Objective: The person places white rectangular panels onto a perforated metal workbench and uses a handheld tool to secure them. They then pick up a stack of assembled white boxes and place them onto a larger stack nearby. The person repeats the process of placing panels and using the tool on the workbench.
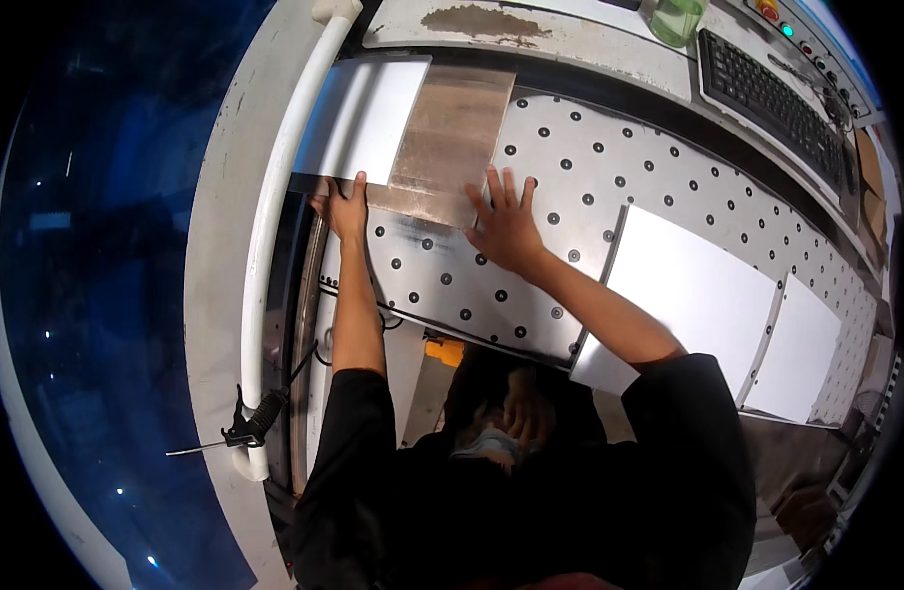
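Observation:
A white sheet point(368, 118) and a brown, worn flat board point(457, 123) lie side by side at the far left of a metal worktop, the sheet partly over the board. My left hand point(344, 208) is at their near left edge, thumb spread apart from the fingers, which are partly hidden beside the edge. With fingers spread wide, my right hand point(508, 224) lies flat at the board's near right corner, fingertips touching or just over its edge.
The metal worktop point(595, 182) is dotted with small round black fittings. White sheets point(683, 290) and a smaller white piece point(796, 349) lie right. A keyboard point(772, 108), green bottle point(676, 20) and button panel point(811, 49) stand far right. A white rail point(275, 206) runs left.

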`<state>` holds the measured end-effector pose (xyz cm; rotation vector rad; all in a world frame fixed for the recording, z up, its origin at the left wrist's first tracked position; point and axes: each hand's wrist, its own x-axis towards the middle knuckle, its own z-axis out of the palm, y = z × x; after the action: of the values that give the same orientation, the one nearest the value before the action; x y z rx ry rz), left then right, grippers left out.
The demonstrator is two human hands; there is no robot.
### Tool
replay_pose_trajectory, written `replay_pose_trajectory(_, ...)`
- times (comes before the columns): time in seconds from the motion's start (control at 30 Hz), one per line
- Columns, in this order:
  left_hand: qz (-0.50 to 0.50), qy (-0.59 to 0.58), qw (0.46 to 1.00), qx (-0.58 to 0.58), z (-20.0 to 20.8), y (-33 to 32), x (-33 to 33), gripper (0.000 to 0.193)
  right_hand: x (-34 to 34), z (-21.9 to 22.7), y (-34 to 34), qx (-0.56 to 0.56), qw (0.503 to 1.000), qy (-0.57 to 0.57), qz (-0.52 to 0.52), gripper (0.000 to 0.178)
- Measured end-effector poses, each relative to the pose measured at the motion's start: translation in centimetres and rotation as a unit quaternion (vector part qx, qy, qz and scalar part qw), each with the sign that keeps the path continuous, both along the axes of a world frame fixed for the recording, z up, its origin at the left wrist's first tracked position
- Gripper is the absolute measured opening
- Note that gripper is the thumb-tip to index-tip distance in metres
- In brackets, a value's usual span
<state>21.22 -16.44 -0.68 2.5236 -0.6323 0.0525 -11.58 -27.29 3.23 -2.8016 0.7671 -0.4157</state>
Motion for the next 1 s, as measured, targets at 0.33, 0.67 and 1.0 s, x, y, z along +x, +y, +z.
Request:
replay_pose_trajectory(0.33, 0.012, 0.004, 1.000, 0.027, 0.6, -0.7, -0.1, 0.107, 11.6, -0.6, 0.5, 0.088, 0.989, -0.092, 0.078, 0.072)
replay_pose_trajectory(0.67, 0.003, 0.000, 1.000, 0.008, 0.0, -0.6, -0.3, 0.106, 13.9, -0.8, 0.8, 0.060, 0.992, -0.091, 0.071, 0.074)
replay_pose_trajectory(1.0, 0.004, 0.018, 1.000, 0.015, 1.2, -0.7, -0.9, 0.106, 13.7, -0.8, 1.5, 0.030, 0.990, -0.119, 0.074, 0.070)
